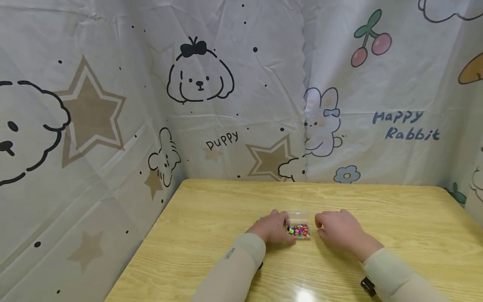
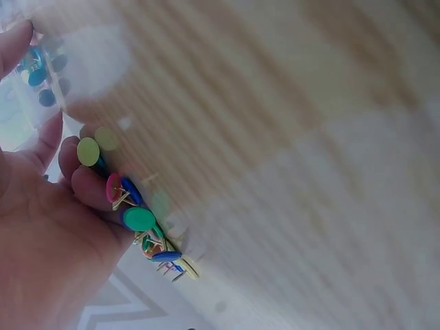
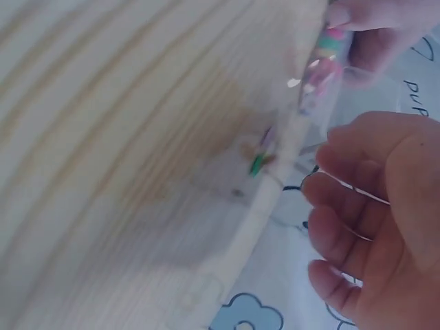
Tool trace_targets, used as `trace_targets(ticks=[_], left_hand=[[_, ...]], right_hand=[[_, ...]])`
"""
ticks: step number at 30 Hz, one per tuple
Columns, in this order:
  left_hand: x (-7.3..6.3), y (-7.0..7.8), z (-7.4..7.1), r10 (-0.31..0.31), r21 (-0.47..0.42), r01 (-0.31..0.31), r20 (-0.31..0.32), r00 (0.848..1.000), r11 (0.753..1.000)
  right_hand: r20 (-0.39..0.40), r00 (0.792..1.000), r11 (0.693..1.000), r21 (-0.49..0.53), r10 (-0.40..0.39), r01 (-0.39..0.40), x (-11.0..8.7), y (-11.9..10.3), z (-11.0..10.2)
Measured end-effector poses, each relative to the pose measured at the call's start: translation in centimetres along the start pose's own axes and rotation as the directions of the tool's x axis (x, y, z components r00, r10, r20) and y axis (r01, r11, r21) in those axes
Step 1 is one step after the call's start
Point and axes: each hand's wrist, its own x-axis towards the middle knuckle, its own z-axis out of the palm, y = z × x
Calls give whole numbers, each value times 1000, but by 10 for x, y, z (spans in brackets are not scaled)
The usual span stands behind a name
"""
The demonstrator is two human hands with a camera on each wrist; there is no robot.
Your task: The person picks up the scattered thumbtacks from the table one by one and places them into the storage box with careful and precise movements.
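A small clear plastic box (image 1: 303, 237) of colourful thumbtacks (image 1: 299, 230) sits on the table with its lid raised at the back. My left hand (image 1: 272, 227) grips the box's left side, thumb at the near side and fingers at the far side. Beside that hand's outer fingers, loose flat-headed thumbtacks (image 2: 139, 218) lie on the table, mostly hidden in the head view. To the box's right, my right hand (image 1: 339, 230) hovers with loosely curled fingers, holding nothing. A few small coloured pieces (image 3: 258, 163) lie on the tabletop near its fingertips in the right wrist view.
The wood-grain table (image 1: 211, 251) reaches back to a patterned cloth curtain (image 1: 245, 96). That curtain also hangs along the left and right sides. A dark wrist strap (image 1: 367, 286) shows at the right sleeve.
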Motion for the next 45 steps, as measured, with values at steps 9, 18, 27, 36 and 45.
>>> trace_targets(ticks=[9,18,27,36,45], left_hand=[[5,-4,2,0,2,0,-7,1000,1000],[3,-1,-1,5,22,-4,-4,1000,1000],[3,1,0,-1,18,1,14,1000,1000],[5,0,1,8,15,-8,1,1000,1000],[2,-1,2,-6,10,6,2,1000,1000]], right_hand=[[97,995,997,63,37,-43,-9,20,0],[119,992,994,101,34,-46,-13,19,2],[36,999,1000,17,-9,9,-12,9,3],[-97,992,997,6,-77,78,2,-15,5],[-64,996,998,17,-65,66,12,-28,14]])
